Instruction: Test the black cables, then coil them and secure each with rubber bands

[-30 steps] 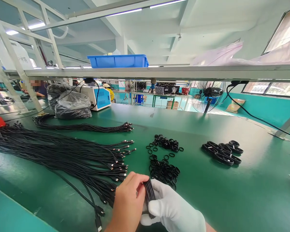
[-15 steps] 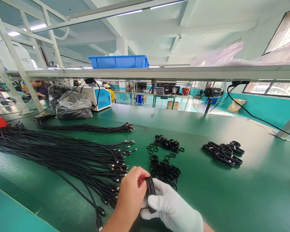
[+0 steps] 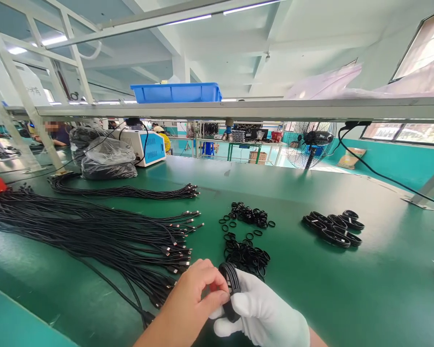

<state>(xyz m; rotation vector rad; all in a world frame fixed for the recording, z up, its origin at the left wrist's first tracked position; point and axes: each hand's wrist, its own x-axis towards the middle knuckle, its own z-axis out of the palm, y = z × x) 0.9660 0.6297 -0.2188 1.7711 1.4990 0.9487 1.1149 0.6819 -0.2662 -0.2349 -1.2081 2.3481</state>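
Between my hands a black coiled cable [image 3: 231, 277] stands on edge, low in the middle of the view. My right hand [image 3: 260, 306], in a white glove, is closed around the coil with the thumb on its near side. My bare left hand [image 3: 198, 294] pinches the coil's left side with thumb and forefinger; what lies under those fingertips is partly hidden. Just beyond my hands lies a pile of small black rings [image 3: 248, 255], with a second ring pile [image 3: 251, 214] behind it. Straight black cables [image 3: 94, 231] are spread to the left, their plugs pointing towards my hands.
Several finished-looking cable coils [image 3: 334, 229] lie on the green table [image 3: 292, 279] at right. Another cable bundle [image 3: 130, 192] lies farther back, near a plastic bag [image 3: 108, 156] and a white-and-blue machine [image 3: 152, 147]. A shelf [image 3: 238, 110] spans overhead, carrying a blue tray [image 3: 177, 93].
My left hand has shifted its fingers from the top of the coil down to its left side. The coil and right hand have moved slightly right.
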